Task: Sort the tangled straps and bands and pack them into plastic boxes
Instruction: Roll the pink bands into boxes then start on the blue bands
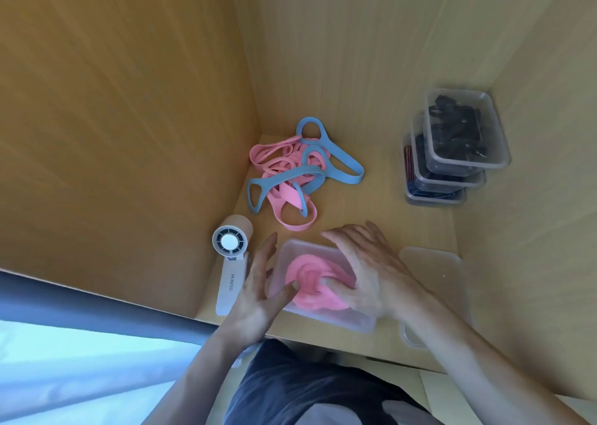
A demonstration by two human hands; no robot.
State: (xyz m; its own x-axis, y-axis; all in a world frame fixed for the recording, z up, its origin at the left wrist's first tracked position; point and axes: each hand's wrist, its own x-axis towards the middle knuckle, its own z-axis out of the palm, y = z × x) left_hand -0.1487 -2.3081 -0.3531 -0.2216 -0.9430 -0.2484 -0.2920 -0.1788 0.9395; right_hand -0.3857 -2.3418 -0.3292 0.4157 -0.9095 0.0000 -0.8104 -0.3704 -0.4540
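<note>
A clear plastic box sits near the desk's front edge with coiled pink bands inside. My right hand lies over the box, its fingers pressing down on the pink coil. My left hand is at the box's left side, fingers straight, thumb touching the pink bands. Behind the box lies a tangled heap of pink and blue straps in the desk's back left corner.
A white handheld fan lies left of the box. A clear lid rests to the right. Three stacked plastic boxes with dark items stand at the back right. Wooden walls enclose the desk.
</note>
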